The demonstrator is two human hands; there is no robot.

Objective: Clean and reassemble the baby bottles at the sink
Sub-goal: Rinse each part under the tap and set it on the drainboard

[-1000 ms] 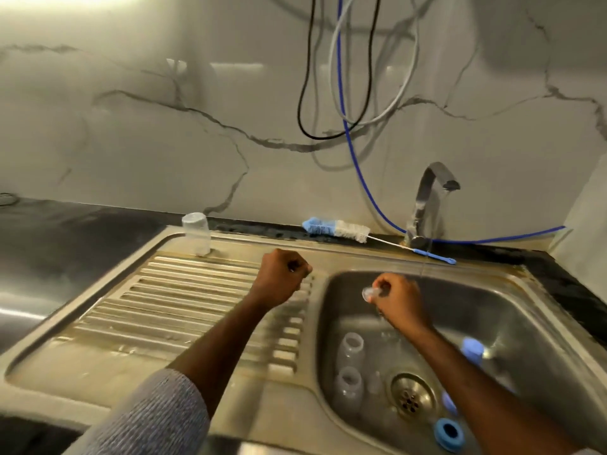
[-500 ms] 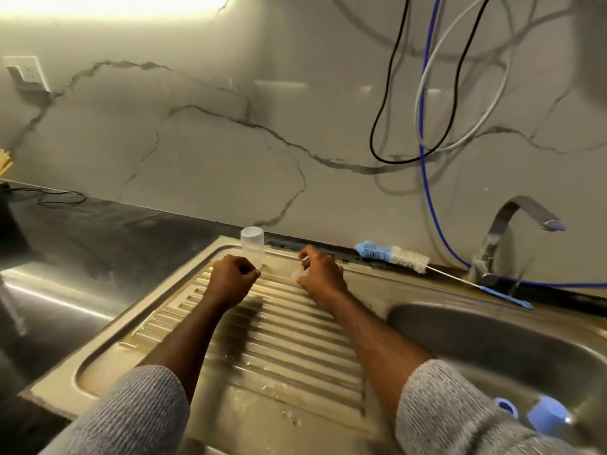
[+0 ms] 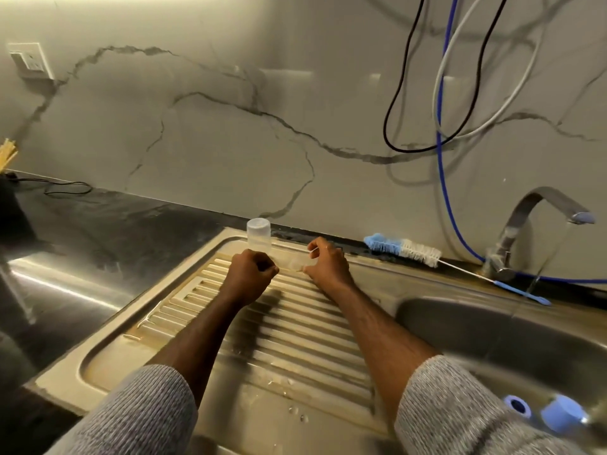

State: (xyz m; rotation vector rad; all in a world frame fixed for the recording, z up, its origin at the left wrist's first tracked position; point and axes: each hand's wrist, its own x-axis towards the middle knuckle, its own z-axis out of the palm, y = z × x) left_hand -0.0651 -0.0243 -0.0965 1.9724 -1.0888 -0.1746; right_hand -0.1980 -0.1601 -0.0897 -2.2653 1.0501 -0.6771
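A clear bottle cap (image 3: 258,234) stands upside down at the back of the ribbed steel drainboard (image 3: 295,343). My right hand (image 3: 328,266) is just right of it, low over the ribs, its fingertips pinching a small clear bottle part (image 3: 295,263) that is hard to make out. Beside that, my left hand (image 3: 251,274) is a closed fist in front of the cap, with nothing visible in it. A blue ring (image 3: 517,405) and a blue bottle piece (image 3: 563,418) lie in the sink basin (image 3: 492,333) at the lower right.
A blue and white bottle brush (image 3: 404,249) lies along the sink's back rim. The tap (image 3: 538,221) is at the right, and water runs from it. Cables hang on the marble wall. Dark worktop stretches left of the drainboard.
My right hand carried the small clear part from under the tap to the back of the drainboard. My left fist moved left with it. The view swung left, away from the basin.
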